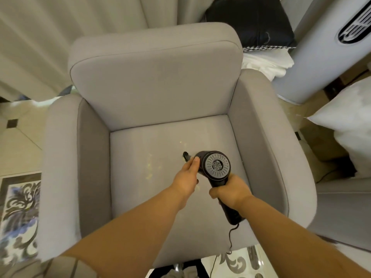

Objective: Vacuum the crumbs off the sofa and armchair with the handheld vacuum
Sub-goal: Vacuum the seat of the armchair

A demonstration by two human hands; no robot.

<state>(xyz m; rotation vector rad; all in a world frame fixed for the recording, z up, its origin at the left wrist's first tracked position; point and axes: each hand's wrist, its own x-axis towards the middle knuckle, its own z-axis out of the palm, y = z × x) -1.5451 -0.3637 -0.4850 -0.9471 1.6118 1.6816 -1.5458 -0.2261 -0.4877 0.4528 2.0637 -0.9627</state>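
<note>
Black handheld vacuum (215, 167) over armchair (160, 93) seat

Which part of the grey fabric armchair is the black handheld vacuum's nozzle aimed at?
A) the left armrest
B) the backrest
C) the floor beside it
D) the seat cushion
D: the black handheld vacuum, held in both hands, points its nozzle down at pale crumbs on the grey fabric armchair's seat cushion.

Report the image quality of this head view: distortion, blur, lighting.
Head view: wide-angle bending curves the armchair arms and the curtains; soft indoor light, no hard shadows; crumbs on the seat show only as faint pale flecks; the vacuum and both hands are fairly sharp; frame edges are smeared.
</note>
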